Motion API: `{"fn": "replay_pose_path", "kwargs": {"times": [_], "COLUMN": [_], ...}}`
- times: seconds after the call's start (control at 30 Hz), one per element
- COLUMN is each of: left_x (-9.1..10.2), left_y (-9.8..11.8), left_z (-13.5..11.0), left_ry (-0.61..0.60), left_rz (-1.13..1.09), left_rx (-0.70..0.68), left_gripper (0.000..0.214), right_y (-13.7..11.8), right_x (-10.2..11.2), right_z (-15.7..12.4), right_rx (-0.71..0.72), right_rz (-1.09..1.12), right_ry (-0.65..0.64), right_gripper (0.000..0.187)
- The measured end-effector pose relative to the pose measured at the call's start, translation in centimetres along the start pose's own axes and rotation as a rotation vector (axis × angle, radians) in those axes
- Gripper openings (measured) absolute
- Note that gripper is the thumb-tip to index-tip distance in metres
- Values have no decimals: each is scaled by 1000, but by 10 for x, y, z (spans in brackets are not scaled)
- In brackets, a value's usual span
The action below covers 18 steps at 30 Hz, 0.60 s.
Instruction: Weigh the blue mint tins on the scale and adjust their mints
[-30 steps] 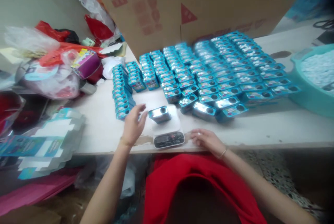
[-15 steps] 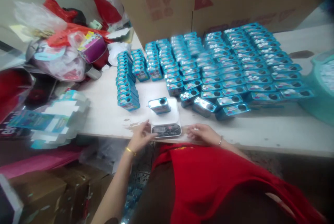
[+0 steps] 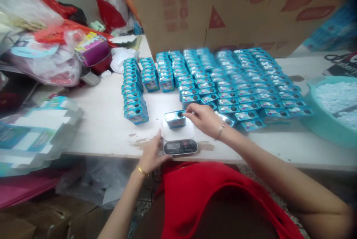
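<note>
A small blue tin [image 3: 174,118] with a round hole in its top stands on the white platform of a small digital scale [image 3: 180,141] at the table's front edge. My right hand [image 3: 204,118] reaches over from the right, its fingertips pinched together at the hole in the tin's top. What they hold is too small to make out. My left hand [image 3: 152,154] rests against the scale's left side, fingers bent. Behind the scale, several rows of identical blue tins [image 3: 223,83] cover the white table [image 3: 106,127].
A teal basin [image 3: 331,114] of small white pieces sits at the right. A large cardboard box [image 3: 223,8] stands behind the tins. Plastic bags and a purple box [image 3: 92,49] pile up at the left, with flat carton blanks [image 3: 30,131] nearer.
My right hand has lifted from the table edge beside the scale and moved up to the tin's top. My left hand drew back from the tin to the scale's left side.
</note>
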<state>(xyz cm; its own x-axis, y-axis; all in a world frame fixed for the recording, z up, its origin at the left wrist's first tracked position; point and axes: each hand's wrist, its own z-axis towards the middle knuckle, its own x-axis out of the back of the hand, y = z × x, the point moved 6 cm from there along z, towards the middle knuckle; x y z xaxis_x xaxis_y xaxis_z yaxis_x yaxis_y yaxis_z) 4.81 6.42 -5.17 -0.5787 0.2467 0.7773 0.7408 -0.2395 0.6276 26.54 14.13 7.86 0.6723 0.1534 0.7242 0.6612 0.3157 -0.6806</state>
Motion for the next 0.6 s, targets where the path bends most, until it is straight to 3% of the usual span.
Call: {"fn": "replay_pose_path", "kwargs": {"times": [0.13, 0.2, 0.3, 0.6], "left_x": [1, 2, 4, -3], "left_y": [-2, -4, -4, 5], "left_z": [-5, -8, -12, -19], "left_ry": [32, 56, 84, 204], "left_rz": [-20, -37, -57, 50], "left_rx": [17, 35, 46, 21], "left_gripper": [105, 101, 95, 88], "right_y": [-20, -23, -25, -27], "right_x": [-20, -27, -29, -34], "right_z": [34, 40, 42, 38], "right_rx": [-59, -77, -58, 44], "right_rz": [-294, -394, -438, -366], "right_ry": [-222, -269, -238, -232], "right_gripper": [13, 21, 32, 24]}}
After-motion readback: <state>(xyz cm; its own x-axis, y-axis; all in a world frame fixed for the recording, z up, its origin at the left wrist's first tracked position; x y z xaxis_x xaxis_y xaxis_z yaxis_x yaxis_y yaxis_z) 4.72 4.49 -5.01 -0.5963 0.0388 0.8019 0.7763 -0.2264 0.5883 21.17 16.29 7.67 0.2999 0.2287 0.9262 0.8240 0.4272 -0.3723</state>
